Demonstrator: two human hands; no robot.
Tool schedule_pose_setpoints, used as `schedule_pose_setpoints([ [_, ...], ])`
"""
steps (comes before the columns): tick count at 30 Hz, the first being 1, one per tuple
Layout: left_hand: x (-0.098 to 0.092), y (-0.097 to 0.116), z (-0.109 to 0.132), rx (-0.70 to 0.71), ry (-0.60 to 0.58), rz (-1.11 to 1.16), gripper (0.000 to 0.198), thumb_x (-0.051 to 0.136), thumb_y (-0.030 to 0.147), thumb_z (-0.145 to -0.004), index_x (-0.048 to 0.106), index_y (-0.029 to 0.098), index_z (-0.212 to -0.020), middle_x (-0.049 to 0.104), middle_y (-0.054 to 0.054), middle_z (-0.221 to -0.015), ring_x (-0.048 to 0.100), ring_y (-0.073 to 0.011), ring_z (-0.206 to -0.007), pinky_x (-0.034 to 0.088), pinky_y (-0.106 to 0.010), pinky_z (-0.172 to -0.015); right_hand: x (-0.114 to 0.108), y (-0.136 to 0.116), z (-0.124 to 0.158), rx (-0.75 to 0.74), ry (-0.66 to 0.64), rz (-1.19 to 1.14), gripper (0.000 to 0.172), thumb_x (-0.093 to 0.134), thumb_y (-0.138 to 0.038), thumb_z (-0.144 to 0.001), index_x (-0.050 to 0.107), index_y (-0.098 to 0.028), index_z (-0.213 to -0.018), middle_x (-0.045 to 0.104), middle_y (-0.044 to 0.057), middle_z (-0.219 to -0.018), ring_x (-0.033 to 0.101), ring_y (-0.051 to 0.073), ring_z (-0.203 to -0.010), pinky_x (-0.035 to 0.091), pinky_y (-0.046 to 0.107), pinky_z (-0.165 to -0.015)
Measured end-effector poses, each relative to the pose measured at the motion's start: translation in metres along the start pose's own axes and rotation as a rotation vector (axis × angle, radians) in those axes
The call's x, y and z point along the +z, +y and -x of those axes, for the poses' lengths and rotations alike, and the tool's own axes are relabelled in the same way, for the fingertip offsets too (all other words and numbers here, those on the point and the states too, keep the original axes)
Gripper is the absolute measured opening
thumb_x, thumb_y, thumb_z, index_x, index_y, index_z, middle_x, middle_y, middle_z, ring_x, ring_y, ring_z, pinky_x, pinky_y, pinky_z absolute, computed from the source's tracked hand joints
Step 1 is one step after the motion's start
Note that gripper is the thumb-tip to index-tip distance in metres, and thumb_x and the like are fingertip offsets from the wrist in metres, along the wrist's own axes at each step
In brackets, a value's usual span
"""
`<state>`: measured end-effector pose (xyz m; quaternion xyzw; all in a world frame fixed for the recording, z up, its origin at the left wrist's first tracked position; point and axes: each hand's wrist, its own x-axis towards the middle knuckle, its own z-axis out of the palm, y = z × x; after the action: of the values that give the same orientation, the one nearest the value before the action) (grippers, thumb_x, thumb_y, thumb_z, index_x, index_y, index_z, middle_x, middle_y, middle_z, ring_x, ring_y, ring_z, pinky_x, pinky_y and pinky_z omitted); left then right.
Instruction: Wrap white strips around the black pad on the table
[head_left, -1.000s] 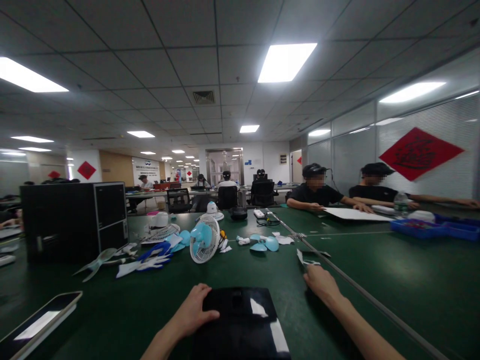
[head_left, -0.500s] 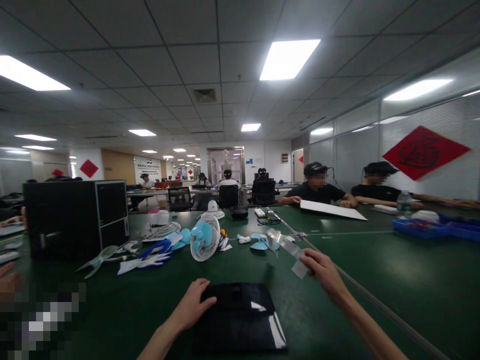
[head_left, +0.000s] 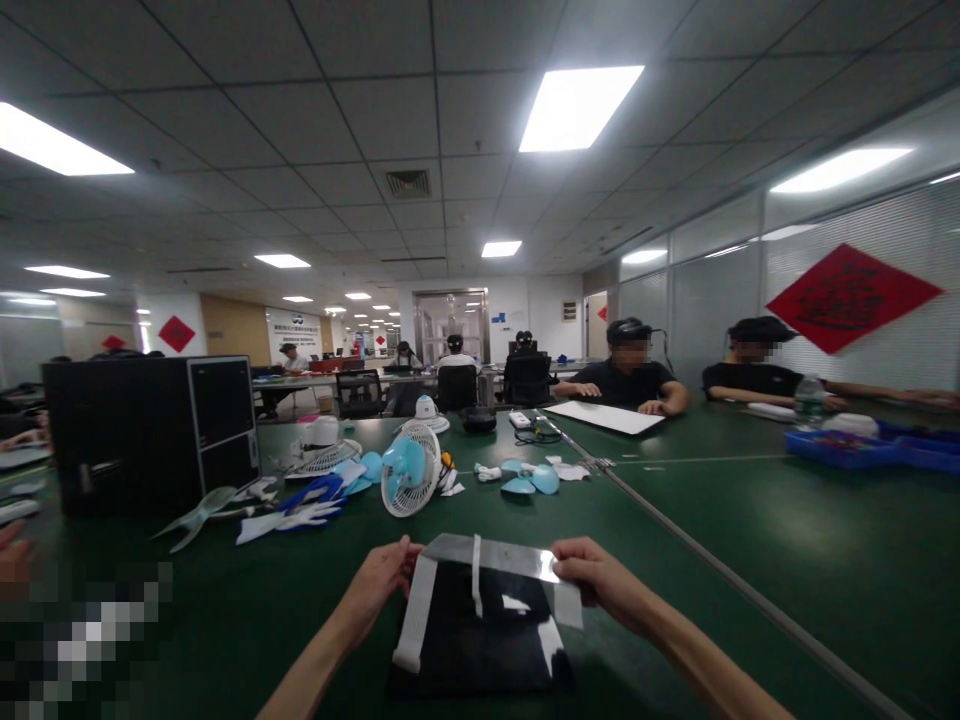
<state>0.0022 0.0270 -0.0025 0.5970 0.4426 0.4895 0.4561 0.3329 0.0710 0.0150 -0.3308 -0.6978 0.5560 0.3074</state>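
Plastic, clear with white bands, was pinched at its ends by your left hand and right hand. It was over the far edge of the black board on the green table.

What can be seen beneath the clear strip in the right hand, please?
Beneath the clear strip is the far end of the glossy black panel. The panel's far edge is covered and cannot be made out; whether strip and panel touch cannot be told.
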Motion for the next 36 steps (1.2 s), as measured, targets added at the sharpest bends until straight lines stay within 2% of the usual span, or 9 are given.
schedule_pose_setpoints([
  [4,0.002,0.002,0.002,0.017,-0.01,-0.158,0.056,0.046,0.064,-0.082,0.068,0.013,-0.089,0.063,-0.002,-0.074,0.053,-0.0133,-0.067,0.038,-0.023,-0.058,0.002,0.006,-0.003,0.007,-0.014,0.033,0.017,0.057,-0.031,-0.074,0.058,-0.014,-0.073,0.048,-0.005,-0.059,0.038,0.006,-0.05,0.024,0.019,-0.046],
  [9,0.003,0.004,0.005,-0.018,0.01,-0.183,0.05,0.055,0.061,-0.077,0.066,0.013,-0.084,0.059,0.001,-0.069,0.049,-0.0104,-0.06,0.035,-0.021,-0.052,0.005,0.0,0.0,0.065,0.034,0.076,0.029,0.059,-0.043,-0.075,0.059,-0.014,-0.07,0.044,-0.006,-0.055,0.036,0.006,-0.049,0.023,0.019,-0.045],
  [11,0.002,0.005,0.009,-0.07,-0.053,-0.158,0.047,0.06,0.058,-0.073,0.065,0.012,-0.083,0.056,0.003,-0.065,0.046,-0.0079,-0.053,0.031,-0.019,-0.046,0.004,-0.003,0.003,0.099,-0.004,0.108,0.028,0.063,-0.041,-0.074,0.062,-0.013,-0.071,0.047,-0.006,-0.056,0.037,0.006,-0.049,0.025,0.018,-0.044],
  [13,0.0,0.004,0.013,-0.146,-0.181,-0.157,0.042,0.064,0.053,-0.071,0.063,0.012,-0.08,0.056,0.003,-0.061,0.045,-0.0064,-0.048,0.03,-0.018,-0.043,0.002,-0.005,0.007,0.151,-0.086,0.137,0.022,0.067,-0.034,-0.069,0.063,-0.013,-0.072,0.049,-0.005,-0.056,0.038,0.005,-0.047,0.025,0.017,-0.042],
  [15,-0.001,0.003,0.016,-0.212,-0.296,-0.214,0.037,0.066,0.049,-0.07,0.062,0.012,-0.077,0.056,0.003,-0.056,0.045,-0.0062,-0.043,0.029,-0.018,-0.041,0.0,-0.003,0.009,0.195,-0.168,0.173,0.016,0.068,-0.028,-0.066,0.063,-0.013,-0.07,0.05,-0.006,-0.055,0.039,0.005,-0.045,0.026,0.016,-0.041],
  [17,0.0,0.003,0.018,-0.255,-0.338,-0.302,0.033,0.065,0.046,-0.07,0.061,0.013,-0.073,0.056,0.003,-0.051,0.045,-0.0067,-0.041,0.028,-0.018,-0.04,-0.001,0.003,0.008,0.216,-0.195,0.221,0.011,0.066,-0.023,-0.066,0.063,-0.013,-0.069,0.052,-0.005,-0.055,0.041,0.005,-0.045,0.027,0.016,-0.042],
  [26,0.002,0.0,0.016,-0.288,-0.314,-0.549,0.028,0.063,0.043,-0.068,0.064,0.014,-0.07,0.054,0.004,-0.056,0.046,-0.0088,-0.05,0.032,-0.019,-0.047,0.006,0.033,-0.007,0.213,-0.043,0.438,0.011,0.063,-0.016,-0.064,0.065,-0.015,-0.075,0.059,-0.004,-0.066,0.049,0.008,-0.057,0.034,0.018,-0.05],
  [32,0.003,0.004,0.018,-0.254,-0.292,-0.643,0.025,0.06,0.039,-0.07,0.064,0.015,-0.07,0.056,0.003,-0.063,0.051,-0.0123,-0.061,0.034,-0.021,-0.054,0.005,0.038,-0.01,0.164,-0.033,0.514,0.014,0.065,-0.019,-0.065,0.066,-0.014,-0.078,0.065,-0.001,-0.074,0.057,0.013,-0.07,0.041,0.022,-0.061],
  [36,0.001,0.0,0.015,-0.251,-0.299,-0.694,0.026,0.06,0.039,-0.069,0.065,0.015,-0.072,0.056,0.003,-0.065,0.051,-0.0129,-0.063,0.034,-0.022,-0.055,0.005,0.044,-0.012,0.139,-0.026,0.545,0.015,0.066,-0.02,-0.065,0.067,-0.013,-0.078,0.065,-0.001,-0.074,0.058,0.013,-0.069,0.041,0.022,-0.06],
])
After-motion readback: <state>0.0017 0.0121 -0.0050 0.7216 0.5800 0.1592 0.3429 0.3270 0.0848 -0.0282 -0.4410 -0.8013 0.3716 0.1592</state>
